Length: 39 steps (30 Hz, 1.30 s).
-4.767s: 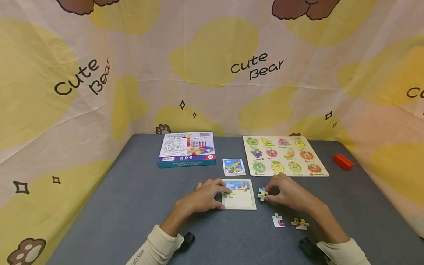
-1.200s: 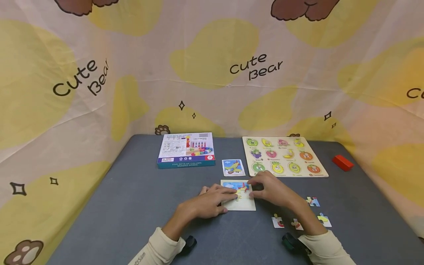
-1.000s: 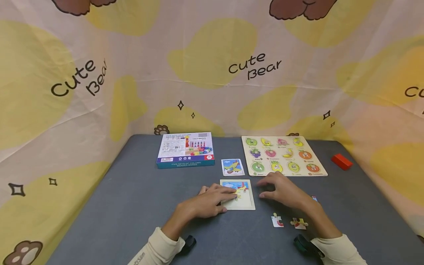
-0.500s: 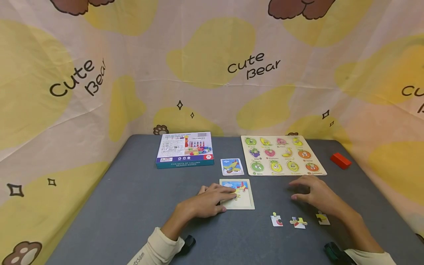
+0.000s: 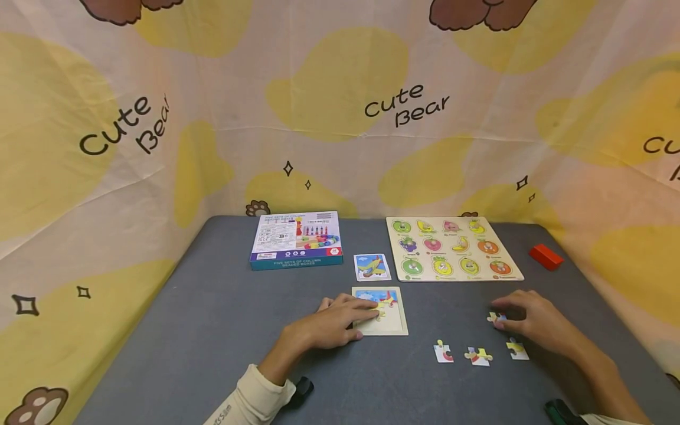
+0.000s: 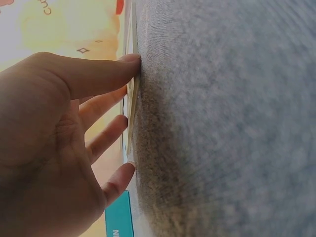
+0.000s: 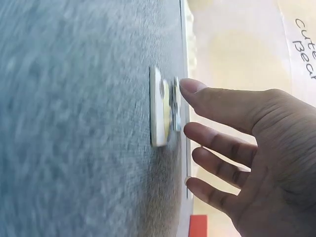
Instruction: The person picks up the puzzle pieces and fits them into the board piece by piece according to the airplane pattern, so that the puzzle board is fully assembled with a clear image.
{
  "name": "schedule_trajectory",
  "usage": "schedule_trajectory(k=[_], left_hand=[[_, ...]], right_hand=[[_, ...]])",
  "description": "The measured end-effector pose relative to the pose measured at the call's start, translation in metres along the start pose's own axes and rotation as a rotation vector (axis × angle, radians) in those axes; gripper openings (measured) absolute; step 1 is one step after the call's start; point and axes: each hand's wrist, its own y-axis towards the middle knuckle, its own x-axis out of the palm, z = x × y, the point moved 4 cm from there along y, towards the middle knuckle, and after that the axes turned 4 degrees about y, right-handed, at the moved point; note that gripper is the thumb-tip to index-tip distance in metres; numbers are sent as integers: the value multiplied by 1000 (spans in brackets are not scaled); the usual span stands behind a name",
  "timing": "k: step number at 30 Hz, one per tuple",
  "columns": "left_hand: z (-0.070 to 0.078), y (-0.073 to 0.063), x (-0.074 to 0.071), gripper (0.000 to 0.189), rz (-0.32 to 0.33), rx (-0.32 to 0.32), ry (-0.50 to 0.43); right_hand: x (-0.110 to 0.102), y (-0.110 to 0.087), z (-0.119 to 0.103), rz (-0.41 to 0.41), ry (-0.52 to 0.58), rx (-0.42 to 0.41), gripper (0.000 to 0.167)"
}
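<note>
Head view: the puzzle tray [image 5: 392, 327] is filled along its far edge, bare at its near-right corner; four pieces [image 5: 479, 356] lie loose toward the table [image 5: 234, 342]'s right edge. Left hand [image 5: 330, 323] rests straight-fingered on the tray; right hand [image 5: 544, 321] flanks the farthest piece [image 5: 495, 317], pinching or not unclear.
</note>
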Motion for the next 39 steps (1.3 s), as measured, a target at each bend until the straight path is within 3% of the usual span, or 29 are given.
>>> schedule_trajectory(k=[16, 23, 30, 39], left_hand=[[0, 0, 1, 55, 6, 8, 2], [0, 1, 2, 55, 21, 21, 3], [1, 1, 2, 55, 18, 8, 13], [1, -1, 1, 56, 11, 4, 7]], right_hand=[[-2, -8, 9, 37, -43, -56, 21], [-3, -8, 10, 45, -48, -66, 18], [-4, -7, 12, 13, -48, -18, 17], [-2, -4, 8, 27, -55, -42, 15]])
